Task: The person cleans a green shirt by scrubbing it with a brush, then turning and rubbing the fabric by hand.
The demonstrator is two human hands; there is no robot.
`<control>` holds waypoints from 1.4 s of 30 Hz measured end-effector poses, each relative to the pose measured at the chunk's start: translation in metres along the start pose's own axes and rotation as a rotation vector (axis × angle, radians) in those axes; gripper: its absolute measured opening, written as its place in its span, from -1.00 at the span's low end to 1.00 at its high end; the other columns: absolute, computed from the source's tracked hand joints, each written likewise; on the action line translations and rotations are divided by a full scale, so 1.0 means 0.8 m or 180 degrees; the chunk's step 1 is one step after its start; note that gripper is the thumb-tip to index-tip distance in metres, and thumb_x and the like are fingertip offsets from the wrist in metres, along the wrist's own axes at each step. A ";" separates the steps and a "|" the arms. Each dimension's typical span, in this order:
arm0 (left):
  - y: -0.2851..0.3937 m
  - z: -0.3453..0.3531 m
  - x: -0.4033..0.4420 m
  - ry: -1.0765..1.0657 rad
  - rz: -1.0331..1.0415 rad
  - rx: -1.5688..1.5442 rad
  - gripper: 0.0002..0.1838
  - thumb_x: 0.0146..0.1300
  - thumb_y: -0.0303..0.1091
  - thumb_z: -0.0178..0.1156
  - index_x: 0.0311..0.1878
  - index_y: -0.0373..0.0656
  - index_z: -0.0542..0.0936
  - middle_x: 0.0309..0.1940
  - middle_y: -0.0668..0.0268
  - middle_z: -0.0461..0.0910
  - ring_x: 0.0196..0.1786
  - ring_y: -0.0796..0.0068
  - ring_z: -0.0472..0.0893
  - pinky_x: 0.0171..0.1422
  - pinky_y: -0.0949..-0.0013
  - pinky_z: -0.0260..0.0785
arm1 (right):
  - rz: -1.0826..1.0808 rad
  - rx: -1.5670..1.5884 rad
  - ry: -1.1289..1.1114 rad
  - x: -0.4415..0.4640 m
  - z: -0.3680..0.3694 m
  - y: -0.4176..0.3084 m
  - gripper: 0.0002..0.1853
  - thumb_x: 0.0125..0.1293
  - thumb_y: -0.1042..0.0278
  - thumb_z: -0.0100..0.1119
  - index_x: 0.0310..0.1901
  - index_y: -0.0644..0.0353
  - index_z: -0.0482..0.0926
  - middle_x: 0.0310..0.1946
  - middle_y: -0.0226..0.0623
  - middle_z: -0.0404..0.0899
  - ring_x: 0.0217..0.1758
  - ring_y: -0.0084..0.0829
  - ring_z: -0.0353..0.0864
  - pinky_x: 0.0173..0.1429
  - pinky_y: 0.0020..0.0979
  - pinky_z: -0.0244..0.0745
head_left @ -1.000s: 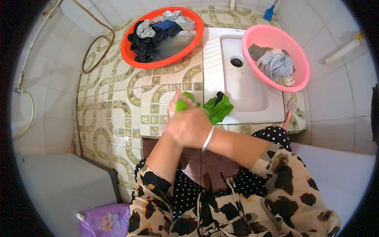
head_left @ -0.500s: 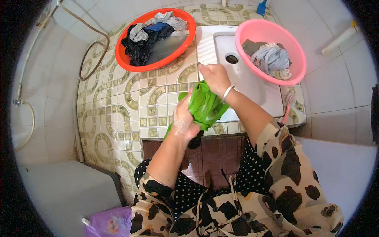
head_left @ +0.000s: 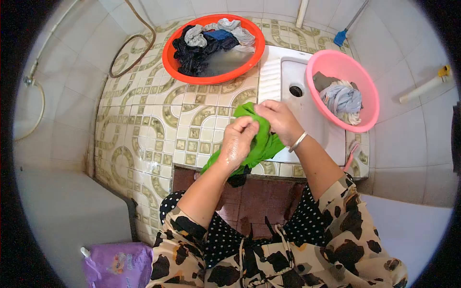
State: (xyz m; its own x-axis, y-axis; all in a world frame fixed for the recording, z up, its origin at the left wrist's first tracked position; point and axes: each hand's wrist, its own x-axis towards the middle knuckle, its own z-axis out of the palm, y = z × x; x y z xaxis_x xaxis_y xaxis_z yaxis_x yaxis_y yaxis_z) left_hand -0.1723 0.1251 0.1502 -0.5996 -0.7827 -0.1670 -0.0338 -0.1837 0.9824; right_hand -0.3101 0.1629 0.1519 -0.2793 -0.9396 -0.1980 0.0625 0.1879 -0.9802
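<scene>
The right hand, looser a moment ago, now pinches the far part of the green cloth; the left hand pinches too, so both grip it.

No text can be read. Print shows on the purple pouch at the lower left: its front carries a small pale picture and, just to the right of that, a line of pale lettering turned sideways, too small and blurred to make out any word
</scene>
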 end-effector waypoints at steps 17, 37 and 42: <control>0.019 -0.034 0.006 -0.1418 -0.0265 0.0594 -0.62 -0.21 -0.59 0.02 -0.18 -0.28 0.50 -0.34 0.37 0.54 -0.25 0.60 0.46 -0.09 0.51 0.30 | -0.0604 0.2487 -0.1497 -0.016 -0.035 -0.045 -0.83 0.25 0.34 -0.13 -0.22 0.25 0.36 -0.23 -0.18 0.48 -0.08 -0.35 0.46 0.03 -0.33 0.37; 0.031 -0.037 0.016 0.0370 -0.0841 -0.1942 -0.71 0.24 -0.15 -0.01 -0.18 -0.22 0.40 -0.26 0.20 0.48 -0.18 0.35 0.50 -0.05 0.22 0.39 | -0.0527 0.0803 -0.0782 0.009 -0.042 -0.008 -0.80 -0.12 0.49 0.23 -0.37 0.25 0.53 -0.31 -0.30 0.51 -0.18 -0.45 0.47 -0.03 -0.43 0.33; -0.042 -0.034 0.008 -0.0402 -0.0409 -0.2439 -0.61 0.28 -0.08 -0.14 0.01 -0.16 0.36 -0.06 0.24 0.45 -0.03 0.34 0.46 0.04 0.23 0.34 | -0.1932 -0.0995 -0.0321 -0.014 0.066 -0.018 -0.90 -0.08 0.39 0.13 -0.51 0.18 0.45 -0.42 -0.21 0.50 -0.30 -0.29 0.51 -0.15 -0.35 0.39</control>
State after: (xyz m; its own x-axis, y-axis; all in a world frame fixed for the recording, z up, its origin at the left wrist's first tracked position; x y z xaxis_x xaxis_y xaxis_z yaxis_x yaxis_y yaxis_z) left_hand -0.1532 0.1098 0.1137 -0.7162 -0.6624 -0.2195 0.4242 -0.6630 0.6168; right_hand -0.2572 0.1552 0.1683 -0.0862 -0.9238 0.3731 -0.3603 -0.3202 -0.8762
